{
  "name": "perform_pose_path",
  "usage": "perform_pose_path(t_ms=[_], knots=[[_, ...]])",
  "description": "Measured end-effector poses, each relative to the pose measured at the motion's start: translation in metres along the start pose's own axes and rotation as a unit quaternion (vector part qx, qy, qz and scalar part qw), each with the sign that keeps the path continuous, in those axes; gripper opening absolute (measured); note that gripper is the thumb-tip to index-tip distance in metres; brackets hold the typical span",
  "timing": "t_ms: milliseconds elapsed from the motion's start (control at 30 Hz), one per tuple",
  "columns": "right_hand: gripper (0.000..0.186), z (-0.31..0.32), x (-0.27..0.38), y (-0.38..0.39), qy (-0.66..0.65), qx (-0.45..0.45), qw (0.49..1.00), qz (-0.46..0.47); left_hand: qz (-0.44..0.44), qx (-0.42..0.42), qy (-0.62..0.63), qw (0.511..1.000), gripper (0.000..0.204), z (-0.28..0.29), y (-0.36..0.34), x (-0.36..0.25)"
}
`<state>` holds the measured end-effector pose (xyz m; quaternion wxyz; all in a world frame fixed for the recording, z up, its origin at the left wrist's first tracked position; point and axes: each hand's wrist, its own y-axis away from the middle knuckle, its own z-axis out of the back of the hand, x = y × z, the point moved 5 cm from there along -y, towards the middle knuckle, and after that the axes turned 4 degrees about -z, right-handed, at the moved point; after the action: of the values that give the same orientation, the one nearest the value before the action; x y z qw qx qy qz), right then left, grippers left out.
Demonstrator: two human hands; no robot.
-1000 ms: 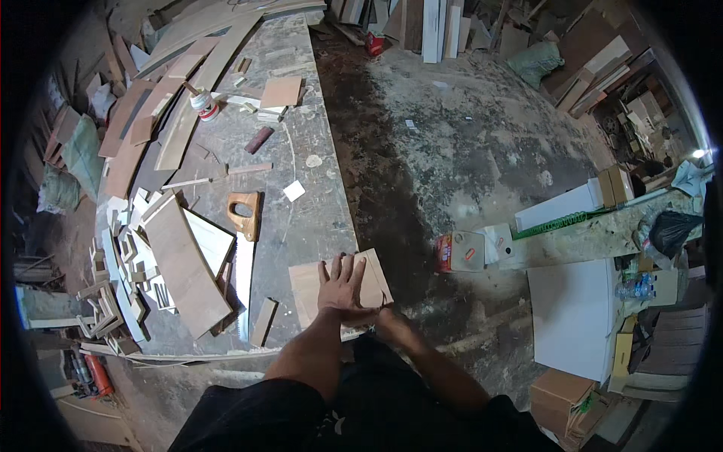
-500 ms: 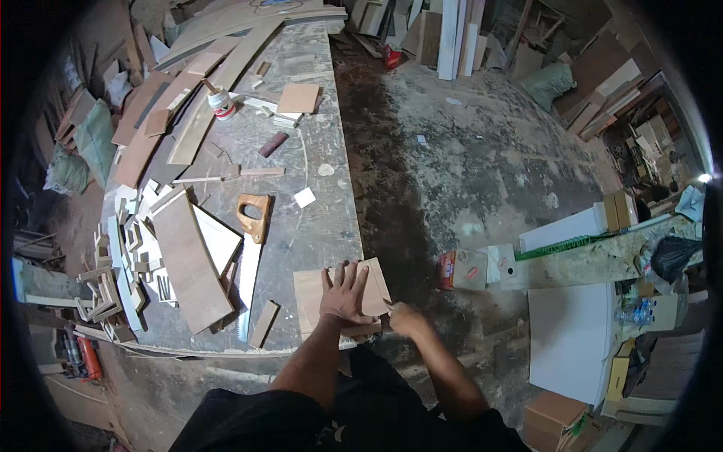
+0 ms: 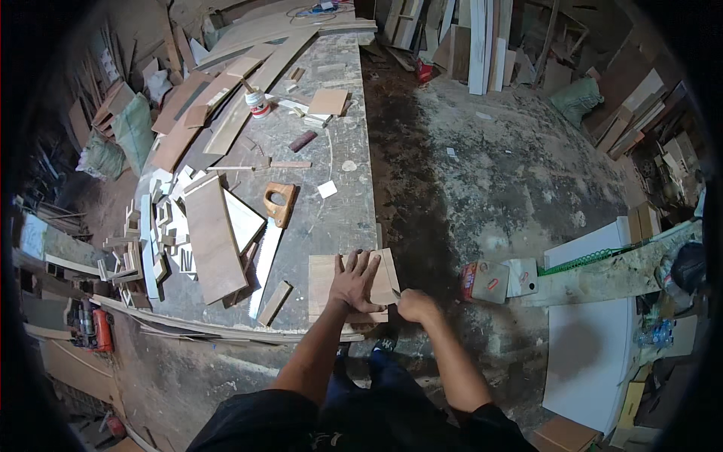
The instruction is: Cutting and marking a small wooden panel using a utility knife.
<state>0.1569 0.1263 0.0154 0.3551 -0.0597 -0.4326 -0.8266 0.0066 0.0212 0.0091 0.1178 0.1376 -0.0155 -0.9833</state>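
A light plywood square lies at the bench's near right corner. My left hand presses on it, fingers spread flat. Just beyond its right edge my right hand is closed round a slim tool, probably a blade, whose tip meets that edge; the fingers hide most of it. Left of the square lie a short wood strip and a handsaw with a wooden handle, its long blade pointing toward me.
The grimy bench also bears a long board, white offcuts and a white tub. Across the floor gap at right stand a ledge with a tin and white panels. A red machine sits lower left.
My right hand has come out from beside my left wrist to the right of the square, the tool still in it. My left hand stays pressed on the square. The camera view has shifted.
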Motion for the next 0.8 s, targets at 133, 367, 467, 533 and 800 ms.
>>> perform_pose_path(t_ms=[133,367,467,533,800], knots=[[0.029,-0.016,0.007,0.017,0.027,-0.074,0.997,-0.013,-0.017,-0.008,-0.013,1.000,0.138,0.005,0.005,-0.004],[0.031,-0.032,0.016,0.058,0.027,-0.089,0.991,-0.101,-0.069,-0.010,0.007,0.998,0.137,0.005,0.023,-0.020],[0.032,-0.034,0.022,0.064,0.034,-0.066,0.985,-0.154,-0.062,0.013,0.005,0.998,0.136,0.008,0.022,-0.021],[0.031,-0.034,0.024,0.063,0.037,-0.066,0.984,-0.162,-0.053,0.018,0.019,0.998,0.135,0.010,0.022,-0.020],[0.031,-0.041,0.013,0.045,0.002,-0.075,0.980,-0.184,-0.054,0.053,0.047,0.996,0.136,0.000,0.015,-0.012]])
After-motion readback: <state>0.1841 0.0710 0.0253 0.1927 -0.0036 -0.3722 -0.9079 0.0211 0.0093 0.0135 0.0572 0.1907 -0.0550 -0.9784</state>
